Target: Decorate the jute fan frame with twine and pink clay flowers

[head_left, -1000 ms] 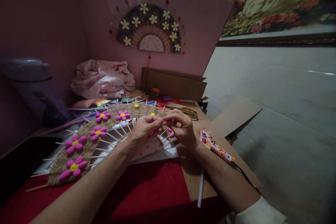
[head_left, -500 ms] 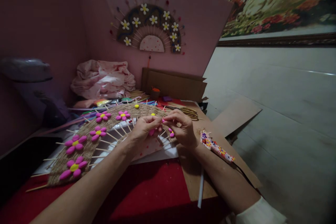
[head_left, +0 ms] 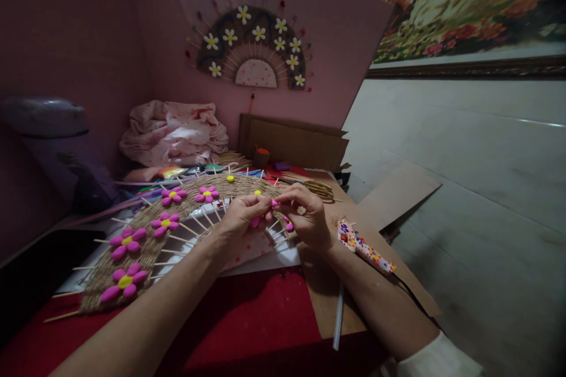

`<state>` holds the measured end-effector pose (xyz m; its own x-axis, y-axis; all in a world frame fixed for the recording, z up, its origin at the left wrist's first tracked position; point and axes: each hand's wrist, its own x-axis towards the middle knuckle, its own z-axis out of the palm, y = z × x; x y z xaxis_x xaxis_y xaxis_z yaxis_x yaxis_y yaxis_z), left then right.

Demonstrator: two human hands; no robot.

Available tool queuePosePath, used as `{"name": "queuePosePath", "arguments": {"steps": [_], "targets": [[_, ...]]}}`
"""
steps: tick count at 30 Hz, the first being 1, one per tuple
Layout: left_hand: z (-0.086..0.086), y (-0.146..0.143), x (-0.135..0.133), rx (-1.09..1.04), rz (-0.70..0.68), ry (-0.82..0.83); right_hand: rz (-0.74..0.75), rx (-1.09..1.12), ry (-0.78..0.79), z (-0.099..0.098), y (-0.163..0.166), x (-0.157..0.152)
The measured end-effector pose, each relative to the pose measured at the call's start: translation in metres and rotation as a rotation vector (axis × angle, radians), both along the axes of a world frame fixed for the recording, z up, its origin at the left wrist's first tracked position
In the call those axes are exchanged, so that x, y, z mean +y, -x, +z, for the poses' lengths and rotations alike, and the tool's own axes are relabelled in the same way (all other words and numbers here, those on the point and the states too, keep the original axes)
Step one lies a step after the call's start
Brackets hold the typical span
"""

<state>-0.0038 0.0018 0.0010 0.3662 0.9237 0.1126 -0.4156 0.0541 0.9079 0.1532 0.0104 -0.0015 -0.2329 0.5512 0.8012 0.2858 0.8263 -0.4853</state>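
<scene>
A small pink piece of modelling clay (head_left: 275,203) is pinched between the fingertips of both hands. My left hand (head_left: 247,212) is closed, thumb and forefinger together at its left side. On its other side my right hand (head_left: 306,215) is closed in a pinch too. Both are over the right part of a twine-wrapped half-ring fan (head_left: 190,197) with wooden sticks. Pink clay flowers with yellow centres, such as one flower (head_left: 125,281), lie along its left side. A lone yellow dot (head_left: 230,179) sits near its top. My hands hide part of the right side.
A floral-covered tool (head_left: 365,245) and a clear glue stick (head_left: 338,318) lie on cardboard at right. Scissors (head_left: 321,189) rest behind my right hand. Pink cloth (head_left: 174,132) is heaped at the back, beside upright cardboard (head_left: 294,141). A finished-looking flowered fan (head_left: 252,47) hangs above.
The pink clay piece shows slightly more between my fingertips, which have shifted a little. Everything else stays where it was.
</scene>
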Motion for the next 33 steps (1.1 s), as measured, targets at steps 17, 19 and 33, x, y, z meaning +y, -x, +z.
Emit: {"name": "queuePosePath", "arguments": {"steps": [17, 19, 33], "targets": [[-0.0009, 0.0012, 0.0023, 0.052, 0.031, -0.013, 0.029, -0.001, 0.005, -0.0019, -0.0004, -0.0007], [-0.0005, 0.0008, 0.0018, 0.041, 0.023, -0.004, 0.009, 0.009, -0.006, -0.0011, -0.0003, -0.0015], [-0.0014, 0.0, 0.0013, -0.016, 0.014, 0.013, 0.013, -0.018, 0.028, 0.0001, -0.0007, -0.0041]]}}
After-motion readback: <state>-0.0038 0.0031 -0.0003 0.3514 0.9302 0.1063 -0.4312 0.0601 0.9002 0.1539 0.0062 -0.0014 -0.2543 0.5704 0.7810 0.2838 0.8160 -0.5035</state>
